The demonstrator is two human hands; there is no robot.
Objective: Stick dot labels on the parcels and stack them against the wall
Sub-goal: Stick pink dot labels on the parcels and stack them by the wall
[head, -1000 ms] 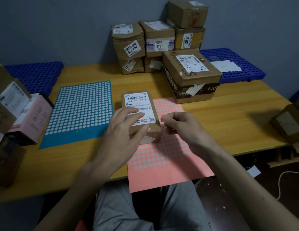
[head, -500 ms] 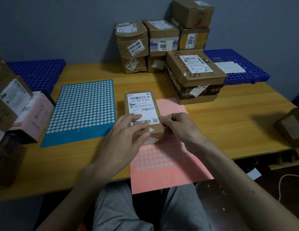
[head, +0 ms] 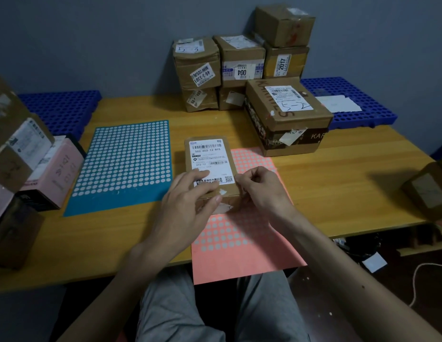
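Observation:
A small brown parcel (head: 210, 156) with a white shipping label lies on the pink dot-label sheet (head: 242, 253) at the table's middle. My left hand (head: 190, 201) rests on its near left end, fingers straight on the label and thumb at the near edge. My right hand (head: 261, 188) has curled fingers pinched together against the parcel's near right corner; a dot label between them cannot be made out. A blue dot-label sheet (head: 123, 161) lies to the left. Several brown parcels (head: 239, 67) are stacked against the wall, a larger box (head: 286, 117) in front of them.
The wooden table (head: 350, 183) reaches across the view. Brown and pink parcels (head: 34, 169) crowd its left end, and one brown parcel (head: 429, 188) sits at the right edge. Blue perforated trays (head: 64, 107) lie at the back left and back right.
My right hand has moved left until it touches the parcel's near right corner. My left hand has slid slightly down the label. The view has shifted a little.

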